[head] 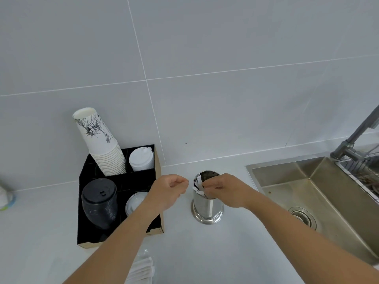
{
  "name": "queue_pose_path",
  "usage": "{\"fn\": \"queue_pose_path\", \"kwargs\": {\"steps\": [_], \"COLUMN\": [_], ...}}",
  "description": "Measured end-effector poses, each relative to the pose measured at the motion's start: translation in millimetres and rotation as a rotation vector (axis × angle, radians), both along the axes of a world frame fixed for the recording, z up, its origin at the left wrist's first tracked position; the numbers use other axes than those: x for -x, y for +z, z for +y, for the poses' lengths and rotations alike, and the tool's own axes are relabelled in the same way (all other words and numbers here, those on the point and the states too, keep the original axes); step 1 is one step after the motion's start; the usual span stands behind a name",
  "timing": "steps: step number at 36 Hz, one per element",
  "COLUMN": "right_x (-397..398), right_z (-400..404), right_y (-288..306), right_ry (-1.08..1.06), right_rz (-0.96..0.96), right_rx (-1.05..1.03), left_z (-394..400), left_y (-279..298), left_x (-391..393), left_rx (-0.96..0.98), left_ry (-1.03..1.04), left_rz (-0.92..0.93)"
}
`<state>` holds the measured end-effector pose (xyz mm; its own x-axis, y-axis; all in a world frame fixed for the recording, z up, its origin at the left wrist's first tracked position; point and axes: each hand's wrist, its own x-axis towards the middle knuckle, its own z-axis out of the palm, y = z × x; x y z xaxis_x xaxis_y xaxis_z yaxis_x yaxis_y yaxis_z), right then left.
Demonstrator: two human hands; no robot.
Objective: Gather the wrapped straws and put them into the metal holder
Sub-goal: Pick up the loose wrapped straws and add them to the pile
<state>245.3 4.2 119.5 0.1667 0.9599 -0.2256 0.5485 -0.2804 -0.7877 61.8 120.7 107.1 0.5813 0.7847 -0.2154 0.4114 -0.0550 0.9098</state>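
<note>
A shiny metal holder [207, 203] stands upright on the pale counter [225, 253], between a black tray [114, 201] and a steel sink [307, 191]. White paper ends of wrapped straws [197, 184] poke up inside the holder, on its left side.

The right hand [222, 188] is at the holder's open top. Its fingers are curled and pinched together right at the straw tips — they seem to grip the paper ends, but the hand hides part of them, so I cannot tell for sure.

The left hand [169, 190] hangs just beside the holder, on the left, and does not touch it. Its fingers are loosely curled, with the thumb near the first finger, and I see nothing in it.

More wrapped straws [141, 271] lie in a pile on the counter near the bottom edge, under the left arm.

The black tray has boxes in it. A tall stack of paper cups [100, 144] leans in a back one, white lids [141, 159] sit next to it, and black lids [99, 201] and clear lids [134, 202] fill the front ones. A grey tap [354, 138] rises over the sink on the right — a wire rack [361, 171] sits by it.
</note>
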Motion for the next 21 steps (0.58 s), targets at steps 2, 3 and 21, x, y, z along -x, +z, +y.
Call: {"fn": "queue_pose_path", "kwargs": {"steps": [2, 3, 21], "right_x": [3, 5, 99], "right_z": [-6, -9, -30], "right_y": [4, 5, -54], "right_ry": [-0.084, -0.126, -0.545], "right_rz": [0.168, 0.267, 1.116], "right_rx": [-0.01, -0.032, 0.181], "left_z": [-3, -5, -46], "left_y": [1, 2, -68], "left_x": [7, 11, 231], "left_rx": [0.044, 0.081, 0.583], "left_ry": [0.028, 0.051, 0.629], "left_rz": [-0.028, -0.054, -0.154]}}
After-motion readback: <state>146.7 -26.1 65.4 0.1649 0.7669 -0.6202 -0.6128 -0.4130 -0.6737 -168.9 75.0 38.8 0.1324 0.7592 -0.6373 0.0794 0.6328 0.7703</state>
